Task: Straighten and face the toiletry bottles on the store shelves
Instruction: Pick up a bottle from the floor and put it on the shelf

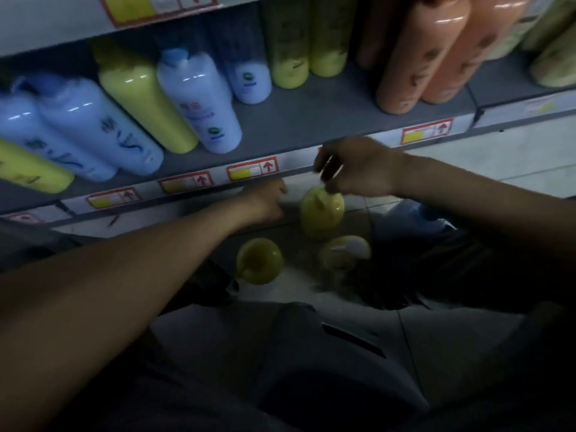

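No wording is legible: the shelf-edge tags [252,169] show only red upward arrows, and the bottle labels [199,115] blur.

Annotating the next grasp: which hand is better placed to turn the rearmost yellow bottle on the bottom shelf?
Right. The right hand hangs directly over the yellow bottle, fingers at its cap; the left hand sits beside it, under the shelf edge.

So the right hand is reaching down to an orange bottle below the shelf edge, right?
Not orange. In the head view the right hand reaches down to a yellow bottle; the orange bottles stand on the shelf above.
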Demonstrator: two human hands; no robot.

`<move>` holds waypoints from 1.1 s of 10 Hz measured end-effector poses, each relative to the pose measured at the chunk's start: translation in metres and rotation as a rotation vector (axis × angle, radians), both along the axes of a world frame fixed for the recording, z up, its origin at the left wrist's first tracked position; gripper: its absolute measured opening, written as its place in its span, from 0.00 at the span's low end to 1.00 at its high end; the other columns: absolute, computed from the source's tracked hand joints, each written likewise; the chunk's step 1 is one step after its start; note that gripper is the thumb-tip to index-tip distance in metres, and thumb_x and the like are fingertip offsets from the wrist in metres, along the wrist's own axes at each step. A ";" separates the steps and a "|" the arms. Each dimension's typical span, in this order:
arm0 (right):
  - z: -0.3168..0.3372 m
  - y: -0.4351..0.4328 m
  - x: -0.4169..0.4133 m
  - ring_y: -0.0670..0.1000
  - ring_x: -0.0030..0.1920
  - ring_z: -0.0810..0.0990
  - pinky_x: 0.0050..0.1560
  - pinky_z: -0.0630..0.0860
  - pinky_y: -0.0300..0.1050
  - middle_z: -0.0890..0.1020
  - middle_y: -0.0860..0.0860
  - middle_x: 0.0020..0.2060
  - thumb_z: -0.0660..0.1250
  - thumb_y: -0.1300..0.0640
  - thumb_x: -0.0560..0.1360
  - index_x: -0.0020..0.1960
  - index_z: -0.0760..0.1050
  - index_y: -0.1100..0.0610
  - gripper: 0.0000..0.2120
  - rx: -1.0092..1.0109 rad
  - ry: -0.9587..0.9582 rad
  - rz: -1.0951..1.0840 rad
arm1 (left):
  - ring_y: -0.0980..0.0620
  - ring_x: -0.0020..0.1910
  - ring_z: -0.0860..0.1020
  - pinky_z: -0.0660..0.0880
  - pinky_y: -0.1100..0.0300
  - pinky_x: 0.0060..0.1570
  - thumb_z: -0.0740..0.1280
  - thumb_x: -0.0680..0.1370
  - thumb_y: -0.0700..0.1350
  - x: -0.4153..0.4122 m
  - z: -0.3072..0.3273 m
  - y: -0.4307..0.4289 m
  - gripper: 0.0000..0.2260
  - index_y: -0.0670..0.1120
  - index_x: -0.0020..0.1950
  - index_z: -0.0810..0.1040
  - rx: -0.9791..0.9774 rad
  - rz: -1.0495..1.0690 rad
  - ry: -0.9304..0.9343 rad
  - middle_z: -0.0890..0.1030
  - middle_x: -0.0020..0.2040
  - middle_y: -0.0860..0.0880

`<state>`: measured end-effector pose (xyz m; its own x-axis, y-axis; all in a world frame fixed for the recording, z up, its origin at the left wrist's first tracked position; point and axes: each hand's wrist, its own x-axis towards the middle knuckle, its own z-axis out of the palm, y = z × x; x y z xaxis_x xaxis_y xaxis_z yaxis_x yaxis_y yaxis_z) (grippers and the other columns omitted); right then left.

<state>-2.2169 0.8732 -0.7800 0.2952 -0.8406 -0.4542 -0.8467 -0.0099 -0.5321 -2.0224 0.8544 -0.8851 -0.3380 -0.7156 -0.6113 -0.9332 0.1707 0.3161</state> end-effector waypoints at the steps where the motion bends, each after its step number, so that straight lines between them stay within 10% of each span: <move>1: -0.026 0.004 -0.045 0.53 0.55 0.77 0.49 0.71 0.40 0.79 0.54 0.56 0.72 0.61 0.69 0.59 0.74 0.55 0.20 -0.071 0.052 -0.252 | 0.47 0.60 0.73 0.71 0.56 0.56 0.73 0.71 0.49 -0.039 0.003 0.007 0.28 0.48 0.68 0.67 -0.007 0.063 0.104 0.74 0.62 0.48; 3: -0.091 0.017 -0.048 0.57 0.65 0.71 0.60 0.71 0.48 0.72 0.58 0.66 0.74 0.61 0.69 0.74 0.58 0.54 0.39 0.143 0.035 -0.172 | 0.49 0.60 0.72 0.70 0.62 0.49 0.67 0.77 0.53 -0.058 -0.031 0.011 0.26 0.51 0.71 0.62 0.093 0.104 0.243 0.73 0.60 0.51; 5: -0.142 0.016 -0.036 0.59 0.58 0.76 0.59 0.74 0.52 0.75 0.59 0.61 0.71 0.57 0.72 0.75 0.57 0.52 0.36 0.151 -0.014 -0.060 | 0.53 0.52 0.75 0.69 0.80 0.39 0.78 0.64 0.36 -0.049 -0.042 0.016 0.35 0.43 0.68 0.67 0.116 0.150 0.390 0.76 0.56 0.48; 7: -0.156 0.006 -0.037 0.57 0.52 0.79 0.52 0.76 0.50 0.80 0.56 0.52 0.76 0.55 0.67 0.66 0.67 0.56 0.31 0.125 -0.089 -0.095 | 0.57 0.52 0.75 0.68 0.71 0.43 0.79 0.65 0.46 -0.056 -0.035 -0.002 0.32 0.50 0.65 0.69 0.093 0.126 0.399 0.74 0.49 0.59; 10: -0.060 -0.022 -0.066 0.42 0.45 0.82 0.49 0.78 0.36 0.83 0.49 0.48 0.75 0.63 0.68 0.60 0.77 0.58 0.21 0.126 -0.592 -0.280 | 0.49 0.57 0.79 0.76 0.46 0.58 0.82 0.54 0.52 -0.050 0.025 -0.042 0.38 0.50 0.61 0.73 0.254 0.441 0.712 0.80 0.58 0.49; 11: -0.029 -0.029 -0.070 0.47 0.49 0.83 0.50 0.80 0.42 0.85 0.51 0.48 0.72 0.52 0.72 0.56 0.79 0.55 0.15 0.053 -0.631 -0.385 | 0.47 0.57 0.80 0.76 0.45 0.58 0.76 0.65 0.50 -0.054 0.053 -0.053 0.26 0.47 0.60 0.75 0.367 0.558 0.897 0.82 0.57 0.46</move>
<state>-2.2865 0.8437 -0.8088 0.2021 -0.9191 -0.3383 -0.3176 0.2653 -0.9104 -2.0760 0.8011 -0.8319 -0.4502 -0.7313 -0.5124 -0.2586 -0.4425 0.8587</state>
